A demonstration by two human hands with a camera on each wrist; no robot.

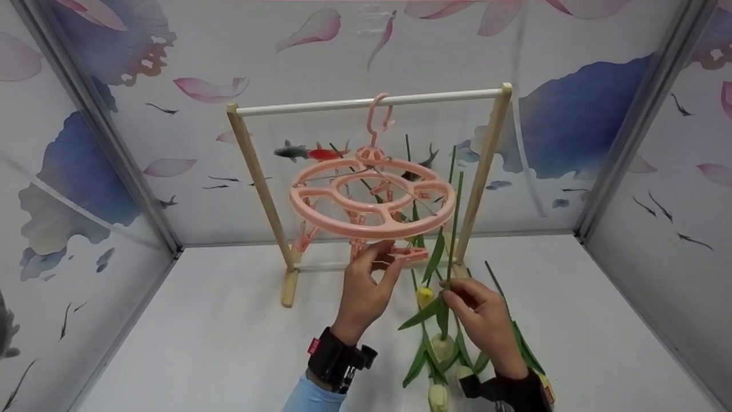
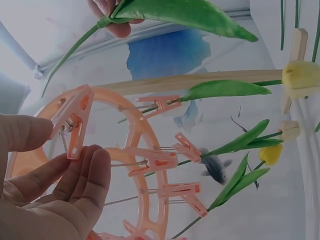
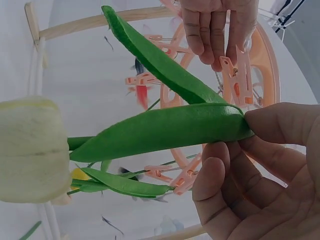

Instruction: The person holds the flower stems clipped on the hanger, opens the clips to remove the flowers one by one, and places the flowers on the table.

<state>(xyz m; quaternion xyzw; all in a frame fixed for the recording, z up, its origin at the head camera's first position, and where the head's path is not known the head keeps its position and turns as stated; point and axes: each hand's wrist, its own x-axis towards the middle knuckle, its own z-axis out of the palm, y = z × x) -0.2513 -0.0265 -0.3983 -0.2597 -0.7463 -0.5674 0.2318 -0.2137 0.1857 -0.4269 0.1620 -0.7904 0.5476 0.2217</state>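
Observation:
My left hand [image 1: 366, 289] pinches a pink clothespin [image 2: 82, 120] between thumb and fingers, below the near rim of a round pink clip hanger [image 1: 372, 232]. To its right, my right hand [image 1: 483, 317] pinches a white tulip [image 3: 32, 150] by the stem where the green leaves [image 3: 165, 131] begin. That tulip hangs bloom down, its bare stem end pointing up past the hanger's right side. In the left wrist view, other pink clips [image 2: 152, 162] grip the stems of several hanging tulips, among them a yellow tulip [image 2: 270, 154].
The hanger hooks over the white bar [image 1: 320, 105] of a wooden-legged stand [image 1: 483, 166]. More tulips [image 1: 438, 396] lie on the white table [image 1: 217, 343], near and beneath my right hand. Printed panels [image 1: 629, 229] enclose the table at the back and sides.

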